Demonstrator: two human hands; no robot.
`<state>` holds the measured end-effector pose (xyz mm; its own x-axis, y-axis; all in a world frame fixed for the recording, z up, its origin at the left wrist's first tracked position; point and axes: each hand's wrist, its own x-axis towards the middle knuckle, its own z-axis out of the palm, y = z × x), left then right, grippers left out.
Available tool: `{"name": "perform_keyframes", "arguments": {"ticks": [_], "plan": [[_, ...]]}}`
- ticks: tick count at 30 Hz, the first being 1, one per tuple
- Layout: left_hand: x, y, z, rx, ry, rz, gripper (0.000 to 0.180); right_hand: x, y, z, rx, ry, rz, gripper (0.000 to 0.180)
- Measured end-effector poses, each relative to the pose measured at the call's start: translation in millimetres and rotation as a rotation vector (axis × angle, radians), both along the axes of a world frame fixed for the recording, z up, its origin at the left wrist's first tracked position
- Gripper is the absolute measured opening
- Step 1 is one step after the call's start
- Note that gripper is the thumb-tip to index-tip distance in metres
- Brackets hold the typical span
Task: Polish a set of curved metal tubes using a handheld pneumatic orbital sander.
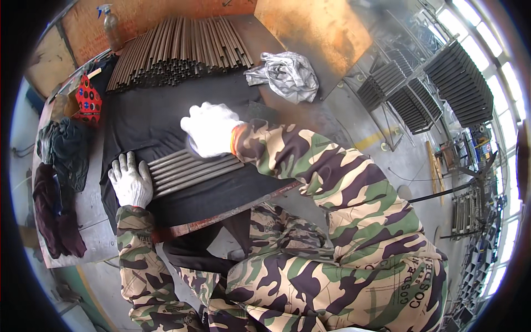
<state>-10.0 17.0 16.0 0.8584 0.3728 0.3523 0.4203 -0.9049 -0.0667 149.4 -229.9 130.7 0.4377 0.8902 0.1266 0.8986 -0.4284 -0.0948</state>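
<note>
Several grey metal tubes point(188, 172) lie side by side on a black cloth point(238, 191) in front of me. At their left ends my left hand point(131, 181), in a white knit glove, lies with its fingers stretched out and its thumb beside the tube ends. My right hand point(210, 130), also in a white glove, is over the far side of the row with its fingers curled. A dark grey edge shows under that palm, but what the hand holds is hidden. My right wrist covers the far right part of the tubes.
A big stack of brownish tubes point(182, 47) lies at the back of the table. Near it are a spray bottle point(112, 27) and a crumpled grey-white cloth point(290, 74). Dark garments point(61, 155) and a red patterned bag point(88, 99) lie left. Metal racks point(420, 94) stand right.
</note>
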Motion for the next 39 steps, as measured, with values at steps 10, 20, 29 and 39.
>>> {"name": "perform_keyframes", "arguments": {"ticks": [10,20,29,39], "plan": [[-16,3,-4,0.018,-0.031,-0.004,0.052,-1,12,-18,0.024,-0.027,0.002,0.024],[6,-1,-3,0.107,-0.169,-0.089,0.047,29,-10,-15,0.01,-0.14,-0.012,0.027],[-1,7,-6,0.154,-0.151,-0.102,0.046,-11,-23,-3,-0.108,-0.097,0.035,0.026],[-7,-1,-3,0.16,-0.171,-0.135,0.046,-1,-34,-12,-0.036,-0.124,0.093,0.023]]}}
